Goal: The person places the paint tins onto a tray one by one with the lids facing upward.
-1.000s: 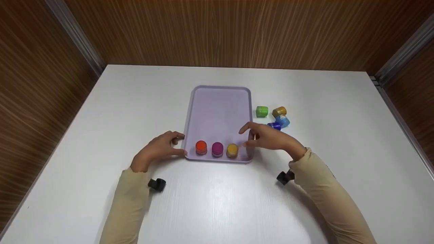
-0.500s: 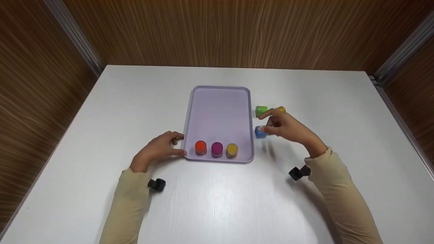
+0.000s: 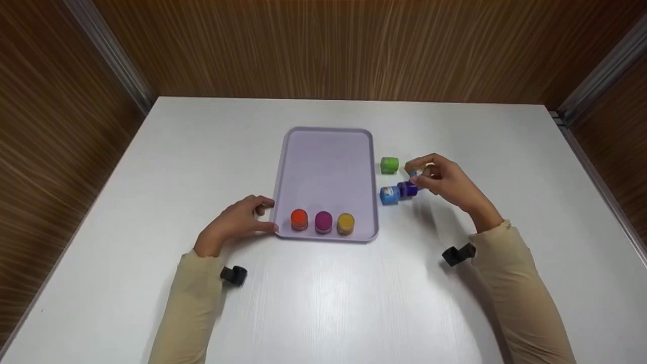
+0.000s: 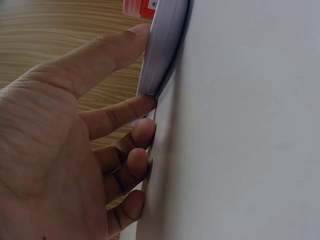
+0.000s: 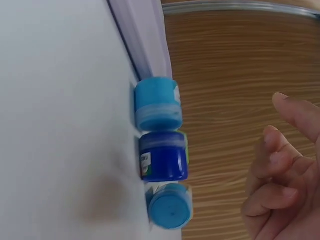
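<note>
My left hand (image 3: pixel 240 220) lies at the left side of a pale purple tray (image 3: pixel 326 172), thumb and index fingertips touching its rim. Its other fingers are loosely bent in the left wrist view. Orange-red (image 3: pixel 299 218), magenta (image 3: pixel 323 221) and yellow (image 3: pixel 345 223) paint jars stand in a row along the tray's near end. Over the loose jars to the right, my right hand (image 3: pixel 450 184) hovers with relaxed fingers and nothing between them. Below it are a light blue jar (image 5: pixel 158 102), a dark blue jar (image 5: pixel 164 156) and another light blue jar (image 5: pixel 171 207).
A green jar (image 3: pixel 389 165) lies just right of the tray. The right hand hides most of an ochre jar behind it. Wood-grain panels (image 3: pixel 323 50) wall in the white table (image 3: pixel 313 298) at the back and sides.
My right hand has left the yellow jar in the tray and moved right, over the loose jars. The light blue jar beside the tray has come into view. The left hand stays put.
</note>
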### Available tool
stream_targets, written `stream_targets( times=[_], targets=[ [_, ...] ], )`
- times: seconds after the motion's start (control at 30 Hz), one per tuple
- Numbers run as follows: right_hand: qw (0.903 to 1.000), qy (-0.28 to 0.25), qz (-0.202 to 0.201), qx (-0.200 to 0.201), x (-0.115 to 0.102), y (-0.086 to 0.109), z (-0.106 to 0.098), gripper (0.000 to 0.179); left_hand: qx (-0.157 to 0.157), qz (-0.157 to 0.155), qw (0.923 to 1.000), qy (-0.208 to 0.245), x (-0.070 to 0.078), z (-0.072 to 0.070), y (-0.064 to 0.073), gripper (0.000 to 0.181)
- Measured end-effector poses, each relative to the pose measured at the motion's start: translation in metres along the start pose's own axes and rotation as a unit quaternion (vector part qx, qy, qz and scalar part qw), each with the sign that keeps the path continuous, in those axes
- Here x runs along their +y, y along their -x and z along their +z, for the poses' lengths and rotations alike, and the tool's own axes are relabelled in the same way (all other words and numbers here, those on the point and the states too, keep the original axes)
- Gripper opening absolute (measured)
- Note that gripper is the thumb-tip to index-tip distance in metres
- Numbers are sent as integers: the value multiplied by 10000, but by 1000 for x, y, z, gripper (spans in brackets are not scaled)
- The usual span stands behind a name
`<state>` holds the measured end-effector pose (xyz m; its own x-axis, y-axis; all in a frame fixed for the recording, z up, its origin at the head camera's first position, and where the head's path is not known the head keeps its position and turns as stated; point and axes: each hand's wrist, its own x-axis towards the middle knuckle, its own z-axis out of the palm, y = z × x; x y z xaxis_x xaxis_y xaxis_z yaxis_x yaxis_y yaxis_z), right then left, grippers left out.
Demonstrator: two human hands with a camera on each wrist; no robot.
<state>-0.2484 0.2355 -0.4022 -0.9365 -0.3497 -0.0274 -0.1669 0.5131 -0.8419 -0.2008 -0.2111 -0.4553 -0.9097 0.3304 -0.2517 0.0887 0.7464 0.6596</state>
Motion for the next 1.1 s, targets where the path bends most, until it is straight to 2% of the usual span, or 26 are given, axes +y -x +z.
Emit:
stream_targets(
  times=[0.2, 0.37, 0.5, 0.73, 1.1],
  targets=[
    [9975, -119, 558, 408, -2, 2, -3, 46, 18, -59, 10000, 62, 0, 0, 1, 66],
    [9943, -232, 821, 632, 16, -4, -4, 52, 37, -43, 10000, 45, -1, 1, 0, 66],
    [9923, -328, 943, 729, 29, -8, -3, 54, 42, -4, 10000, 11, -2, 1, 0, 66],
    [9882, -711, 1112, 779, 38, -9, 0, 52, 18, 23, 10000, -22, -1, 1, 0, 66],
    [9821, -737, 1492, 878, 44, -7, 1, 57, 19, 29, 10000, -64, -1, 2, -1, 66]
  ],
)
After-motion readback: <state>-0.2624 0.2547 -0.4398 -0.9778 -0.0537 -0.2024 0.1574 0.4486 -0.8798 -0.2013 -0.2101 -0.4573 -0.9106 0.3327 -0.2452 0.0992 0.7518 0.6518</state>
